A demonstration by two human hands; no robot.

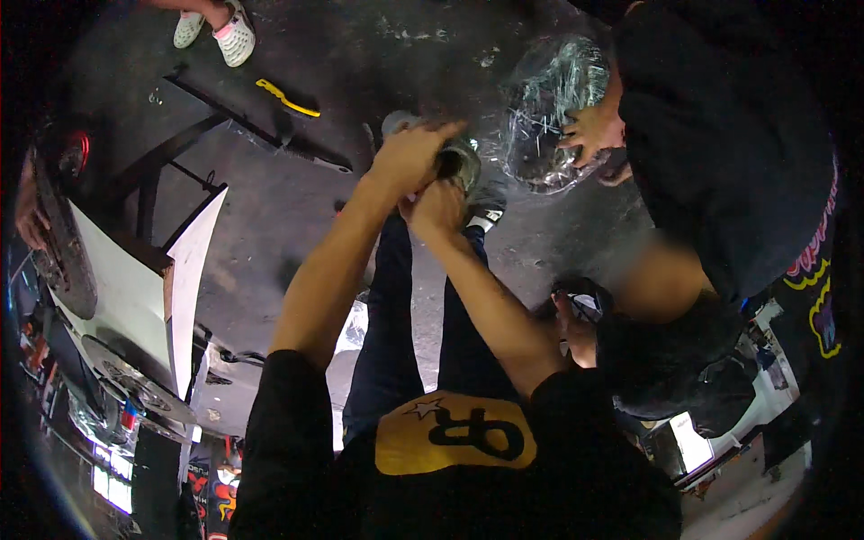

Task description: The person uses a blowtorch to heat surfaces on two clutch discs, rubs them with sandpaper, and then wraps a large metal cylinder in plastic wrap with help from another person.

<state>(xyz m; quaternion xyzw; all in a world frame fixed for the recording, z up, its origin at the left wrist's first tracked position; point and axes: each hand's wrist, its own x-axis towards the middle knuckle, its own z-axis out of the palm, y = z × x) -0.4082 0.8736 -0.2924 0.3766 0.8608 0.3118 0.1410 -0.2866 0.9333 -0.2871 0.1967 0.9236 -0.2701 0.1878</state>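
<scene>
Low in front of my legs, my left hand (409, 162) is curled over a small dark piece loosely covered in clear plastic film (463, 162). Just below it, my right hand (438, 211) is closed against the same film-covered piece. My hands hide most of it, so its kind does not show. A grey rounded thing (399, 121) shows just beyond my left hand; whether it joins the held piece I cannot tell.
At the right, a co-worker's hand (594, 130) rests on a large bundle in clear film (553, 108). A yellow-handled brush (288, 97) and a black metal frame (216, 112) lie left, near a white panel (193, 270). Another person's shoes (236, 36) stand far left.
</scene>
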